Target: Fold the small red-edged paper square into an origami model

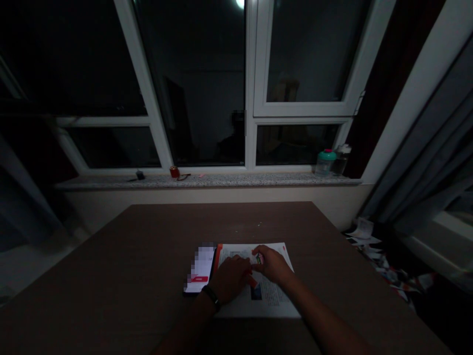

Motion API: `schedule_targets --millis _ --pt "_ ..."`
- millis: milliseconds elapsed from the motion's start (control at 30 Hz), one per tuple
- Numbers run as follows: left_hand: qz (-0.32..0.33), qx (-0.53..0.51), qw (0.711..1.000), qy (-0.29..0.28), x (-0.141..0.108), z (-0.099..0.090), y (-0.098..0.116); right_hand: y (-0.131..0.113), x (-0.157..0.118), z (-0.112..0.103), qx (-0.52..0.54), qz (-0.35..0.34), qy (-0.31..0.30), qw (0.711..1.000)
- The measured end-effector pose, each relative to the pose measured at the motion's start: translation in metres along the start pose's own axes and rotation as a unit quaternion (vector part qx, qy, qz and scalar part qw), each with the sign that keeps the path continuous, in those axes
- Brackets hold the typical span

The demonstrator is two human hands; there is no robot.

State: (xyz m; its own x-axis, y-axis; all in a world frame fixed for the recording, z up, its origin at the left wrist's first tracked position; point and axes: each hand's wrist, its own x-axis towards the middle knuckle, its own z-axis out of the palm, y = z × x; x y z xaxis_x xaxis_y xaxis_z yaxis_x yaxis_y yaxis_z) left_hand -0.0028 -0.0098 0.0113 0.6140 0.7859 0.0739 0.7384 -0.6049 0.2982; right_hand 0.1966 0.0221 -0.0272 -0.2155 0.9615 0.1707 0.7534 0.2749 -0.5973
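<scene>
My left hand point(232, 279), with a dark band on its wrist, rests over a printed sheet point(278, 297) on the table. Its fingers are curled together, and a small red-orange strip point(253, 281) sticks out beneath the fingertips. Close on the right, my right hand point(274, 264) is bent in a pinch. A small piece with pink, white and green on it point(259, 258) shows between thumb and fingers. What exactly it is, and whether it joins the strip, I cannot tell. Just left of the sheet lies a phone point(201, 270) with a lit screen, its edge near my left hand.
The brown table point(148, 261) reaches toward a stone windowsill point(221, 180). On the sill stand a green-lidded bottle point(325, 162), a clear bottle point(342, 160), a small red item point(174, 171) and a dark item point(140, 174). Papers point(384, 261) are heaped beyond the table's right edge.
</scene>
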Motion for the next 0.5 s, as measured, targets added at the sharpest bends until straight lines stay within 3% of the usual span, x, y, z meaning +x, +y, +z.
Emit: schedule_targets --millis 233,500 --pt "0.025 0.010 1.000 0.009 0.003 0.004 -0.002 0.001 -0.001 0.003 -0.006 -0.017 -0.006 1.000" --pt "0.029 0.042 0.999 0.008 0.003 0.009 -0.002 0.017 0.003 -0.003 0.074 -0.056 -0.002 0.996"
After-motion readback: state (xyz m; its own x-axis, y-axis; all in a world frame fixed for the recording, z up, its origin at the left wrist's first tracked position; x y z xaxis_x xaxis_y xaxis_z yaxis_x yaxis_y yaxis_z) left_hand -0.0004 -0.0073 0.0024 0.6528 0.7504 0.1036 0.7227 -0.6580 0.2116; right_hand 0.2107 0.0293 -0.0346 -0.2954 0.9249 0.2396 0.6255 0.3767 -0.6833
